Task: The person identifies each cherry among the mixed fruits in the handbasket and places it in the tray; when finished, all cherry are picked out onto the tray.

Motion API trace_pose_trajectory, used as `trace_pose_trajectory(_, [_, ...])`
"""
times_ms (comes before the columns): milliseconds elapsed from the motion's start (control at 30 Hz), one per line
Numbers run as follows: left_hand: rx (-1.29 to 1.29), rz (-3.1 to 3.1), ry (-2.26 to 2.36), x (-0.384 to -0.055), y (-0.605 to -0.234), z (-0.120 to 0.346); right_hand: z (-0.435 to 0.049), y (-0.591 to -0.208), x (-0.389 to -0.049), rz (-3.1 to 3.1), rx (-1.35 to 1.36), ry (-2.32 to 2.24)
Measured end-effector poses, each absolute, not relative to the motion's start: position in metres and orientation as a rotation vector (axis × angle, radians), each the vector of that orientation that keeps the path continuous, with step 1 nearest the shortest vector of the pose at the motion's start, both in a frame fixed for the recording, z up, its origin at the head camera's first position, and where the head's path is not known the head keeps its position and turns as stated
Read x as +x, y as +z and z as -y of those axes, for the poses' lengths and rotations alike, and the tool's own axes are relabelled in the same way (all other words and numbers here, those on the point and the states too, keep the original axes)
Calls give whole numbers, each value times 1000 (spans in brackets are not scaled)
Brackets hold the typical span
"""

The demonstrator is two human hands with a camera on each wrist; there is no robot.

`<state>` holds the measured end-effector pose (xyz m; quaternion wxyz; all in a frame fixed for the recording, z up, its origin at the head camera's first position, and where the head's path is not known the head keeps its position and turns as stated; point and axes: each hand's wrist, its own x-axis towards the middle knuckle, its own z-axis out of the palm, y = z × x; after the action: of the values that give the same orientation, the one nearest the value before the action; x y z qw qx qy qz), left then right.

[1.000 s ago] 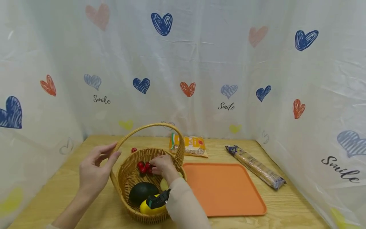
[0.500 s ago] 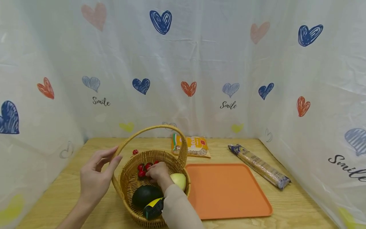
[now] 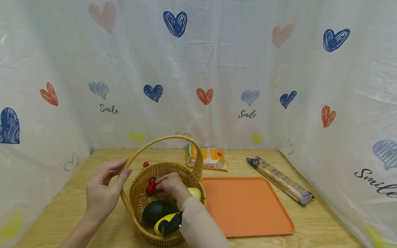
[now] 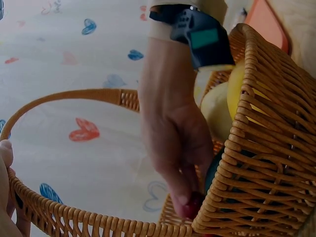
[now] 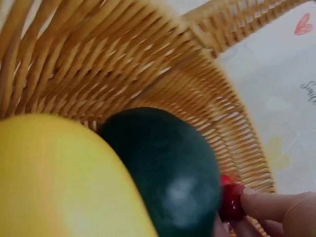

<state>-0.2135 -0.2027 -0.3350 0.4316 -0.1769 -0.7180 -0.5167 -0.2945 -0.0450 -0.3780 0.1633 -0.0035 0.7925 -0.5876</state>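
Observation:
My left hand [image 3: 102, 189] pinches the left side of the handle [image 3: 167, 137] of a wicker basket [image 3: 134, 187]. Inside the basket, the thumb and fingers of my right hand [image 3: 173, 186] pinch a glossy red cherry [image 5: 231, 203]. Other red cherries [image 3: 150, 189] lie against the far left inner wall, just beyond the fingertips. Nearer the front are a dark green avocado-like fruit [image 3: 158, 210] and a smooth yellow oval fruit [image 3: 161, 223], partly covered by the black wrist device. A pale yellow-green round fruit [image 3: 195, 193] sits at the basket's right side, half hidden by the right forearm.
An orange tray [image 3: 248, 206] lies right of the basket. Behind stands an orange food packet [image 3: 212, 159]; a long clear-wrapped packet [image 3: 280, 181] lies at the right. A small red object [image 3: 146, 164] rests behind the basket. Curtains with printed hearts [image 3: 204, 95] enclose the table.
My right hand has shifted slightly left among the cherries and now pinches one. The left hand keeps its hold on the handle. The view has moved slightly.

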Motion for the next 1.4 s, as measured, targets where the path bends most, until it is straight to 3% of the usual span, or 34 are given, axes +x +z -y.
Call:
trace_pose_trajectory(367, [-416,1781,-1299,-214,-338,207,5,-362,-302,-1907,-310,-1757])
trace_pose_trajectory(767, [-399,1770,-1315,-215,-340,208,-77,-343,-319,-1588,-511,-1781])
trace_pose_trajectory(1167, [-376,1782,-1327,-212,-337,205,-177,-334,-330,-1835,-285,-1952])
trace_pose_trajectory(1400, [-399,1792,-1328,-211,-335,200,-197,-348,-326,-2007,-227,-1988])
